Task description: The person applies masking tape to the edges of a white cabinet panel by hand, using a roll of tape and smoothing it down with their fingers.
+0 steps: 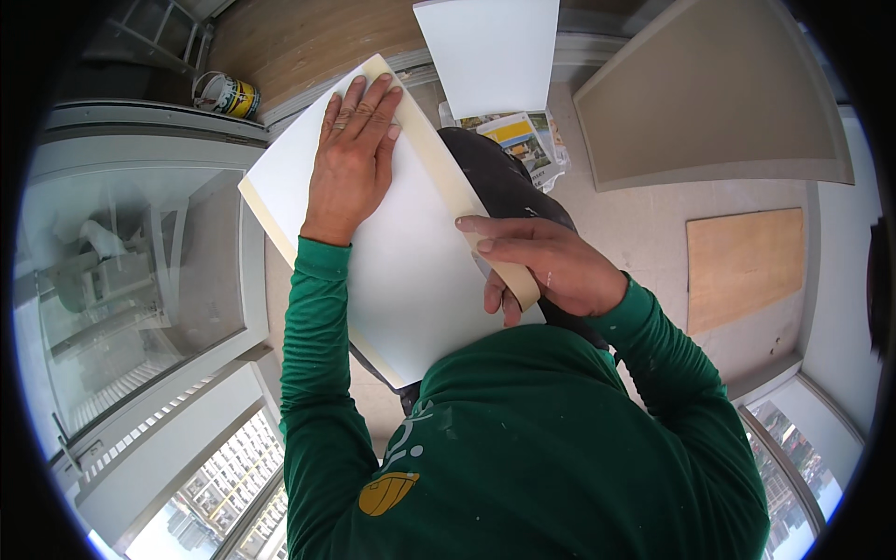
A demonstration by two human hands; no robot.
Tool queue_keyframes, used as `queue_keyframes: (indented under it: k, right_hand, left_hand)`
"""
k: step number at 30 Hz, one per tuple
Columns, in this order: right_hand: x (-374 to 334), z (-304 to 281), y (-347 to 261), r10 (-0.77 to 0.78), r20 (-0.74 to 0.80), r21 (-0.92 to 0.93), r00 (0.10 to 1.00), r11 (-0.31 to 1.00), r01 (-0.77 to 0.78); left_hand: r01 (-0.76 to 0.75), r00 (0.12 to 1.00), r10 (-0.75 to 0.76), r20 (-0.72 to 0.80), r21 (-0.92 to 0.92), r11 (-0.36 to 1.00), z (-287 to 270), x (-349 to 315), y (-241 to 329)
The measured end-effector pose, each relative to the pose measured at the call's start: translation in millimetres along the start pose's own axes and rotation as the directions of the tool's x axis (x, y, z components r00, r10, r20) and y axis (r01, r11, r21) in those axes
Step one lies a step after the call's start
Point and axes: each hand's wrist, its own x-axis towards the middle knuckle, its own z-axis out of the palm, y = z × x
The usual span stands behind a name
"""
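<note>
One bucket (233,96) with a yellow, black and white label shows in the head view, up and left of the white board (411,289); its contents cannot be made out. Printed sheets (527,145), with pictures and lettering, lie right of the board, which rests over the person's legs. The left hand (355,159) lies flat on the board's far end, fingers nearly together. The right hand (569,266) has its fingers clamped on a tape roll (520,286) at the board's right edge.
</note>
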Motion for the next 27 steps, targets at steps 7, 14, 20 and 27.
queue_keyframes:
  k: [7,14,20,27]
  right_hand:
    - [-1.7,-2.3,-1.8,-0.018,0.013,0.051,1.0,0.999,0.017]
    - [-0.1,-8.1,-2.2,0.0,0.039,0.093,0.999,0.996,-0.003]
    - [-1.0,-12.6,-2.5,0.015,0.044,0.12,0.999,0.993,-0.021]
    - [0.2,-10.4,-5.1,0.073,-0.015,0.124,0.997,0.99,-0.07]
  left_hand:
    - [-0.006,1.0,0.006,0.008,0.015,1.0,1.9,-0.2,-0.9]
    - [-0.002,1.0,0.001,0.013,0.012,1.0,1.7,0.0,-0.4]
    - [-0.005,1.0,0.005,0.018,0.009,1.0,0.4,0.0,0.8]
    - [-0.002,0.999,0.002,0.032,-0.014,1.0,-1.5,-3.0,5.9]
